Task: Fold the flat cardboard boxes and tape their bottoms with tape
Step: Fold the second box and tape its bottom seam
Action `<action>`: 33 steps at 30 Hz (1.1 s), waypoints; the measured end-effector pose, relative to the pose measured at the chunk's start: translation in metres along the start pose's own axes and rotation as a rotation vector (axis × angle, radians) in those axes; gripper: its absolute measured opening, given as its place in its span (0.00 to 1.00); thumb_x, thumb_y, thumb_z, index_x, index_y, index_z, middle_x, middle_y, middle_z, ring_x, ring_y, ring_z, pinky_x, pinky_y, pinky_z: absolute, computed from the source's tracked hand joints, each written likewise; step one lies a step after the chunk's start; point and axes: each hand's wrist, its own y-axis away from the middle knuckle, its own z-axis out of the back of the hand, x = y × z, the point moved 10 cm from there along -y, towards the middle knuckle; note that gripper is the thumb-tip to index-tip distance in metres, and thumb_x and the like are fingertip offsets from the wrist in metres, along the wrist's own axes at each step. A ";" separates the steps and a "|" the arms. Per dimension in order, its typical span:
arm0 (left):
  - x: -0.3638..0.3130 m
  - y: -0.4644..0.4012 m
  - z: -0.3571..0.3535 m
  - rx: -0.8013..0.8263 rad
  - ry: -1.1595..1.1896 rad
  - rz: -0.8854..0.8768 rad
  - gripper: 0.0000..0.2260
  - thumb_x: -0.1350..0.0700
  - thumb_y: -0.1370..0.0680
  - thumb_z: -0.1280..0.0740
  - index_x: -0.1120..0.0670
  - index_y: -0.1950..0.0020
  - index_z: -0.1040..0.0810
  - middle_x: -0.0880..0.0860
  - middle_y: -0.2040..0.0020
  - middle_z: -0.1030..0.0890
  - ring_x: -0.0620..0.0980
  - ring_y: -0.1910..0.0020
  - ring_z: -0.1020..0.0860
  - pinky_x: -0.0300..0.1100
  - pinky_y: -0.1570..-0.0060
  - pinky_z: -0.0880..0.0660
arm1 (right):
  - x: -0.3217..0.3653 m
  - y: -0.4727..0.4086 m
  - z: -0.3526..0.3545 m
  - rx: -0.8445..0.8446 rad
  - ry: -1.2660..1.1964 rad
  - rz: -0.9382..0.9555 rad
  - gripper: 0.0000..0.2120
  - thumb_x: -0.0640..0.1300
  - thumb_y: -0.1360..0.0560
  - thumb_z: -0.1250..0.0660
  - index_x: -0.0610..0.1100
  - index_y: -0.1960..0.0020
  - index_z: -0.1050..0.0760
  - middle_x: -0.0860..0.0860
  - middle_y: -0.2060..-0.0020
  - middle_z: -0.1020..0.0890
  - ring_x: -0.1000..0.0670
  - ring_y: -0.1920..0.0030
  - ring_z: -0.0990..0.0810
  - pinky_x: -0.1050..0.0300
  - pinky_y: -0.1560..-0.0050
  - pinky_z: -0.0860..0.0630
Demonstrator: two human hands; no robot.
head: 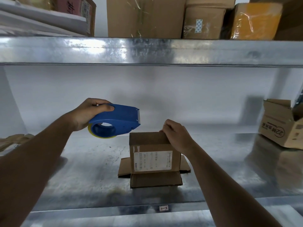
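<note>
Cardboard box (154,154) standing upright at centre of the metal shelf (85,169), lower flaps splayed flat on the surface.

The right hand (176,136) is resting on the box's top edge at its 1 o'clock corner, fingers curled and pinching the cardboard there. A white label (152,160) is facing the camera on the box's front panel. The left hand (88,113) is gripping a blue tape dispenser (115,121) at 10 o'clock from the box, fingers wrapped over its top, cutter end pointing toward the box, clear of it. An open printed carton (282,122) is sitting at 3 o'clock, well apart.
</note>
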 end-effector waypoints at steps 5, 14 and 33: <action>0.008 -0.001 0.013 -0.072 0.045 0.076 0.27 0.43 0.46 0.16 0.53 0.52 0.12 0.55 0.57 0.16 0.49 0.64 0.18 0.40 0.68 0.23 | 0.008 0.001 -0.009 0.006 0.121 0.051 0.12 0.46 0.14 0.44 0.49 0.56 0.31 0.47 0.63 0.23 0.50 0.62 0.25 0.54 0.61 0.30; 0.044 0.005 0.007 -0.103 -0.069 0.186 0.08 0.53 0.29 0.21 0.53 0.53 0.11 0.59 0.52 0.14 0.59 0.53 0.17 0.52 0.53 0.22 | 0.004 0.002 -0.021 0.062 0.505 0.110 0.05 0.49 0.15 0.42 0.53 0.49 0.30 0.56 0.51 0.27 0.52 0.49 0.28 0.54 0.45 0.37; 0.051 -0.003 -0.015 -0.064 -0.021 0.243 0.08 0.55 0.24 0.25 0.58 0.50 0.14 0.53 0.61 0.15 0.55 0.59 0.20 0.46 0.62 0.23 | -0.035 0.017 0.013 -0.096 -0.319 -0.339 0.17 0.50 0.18 0.39 0.41 0.42 0.17 0.43 0.48 0.17 0.42 0.47 0.18 0.48 0.46 0.21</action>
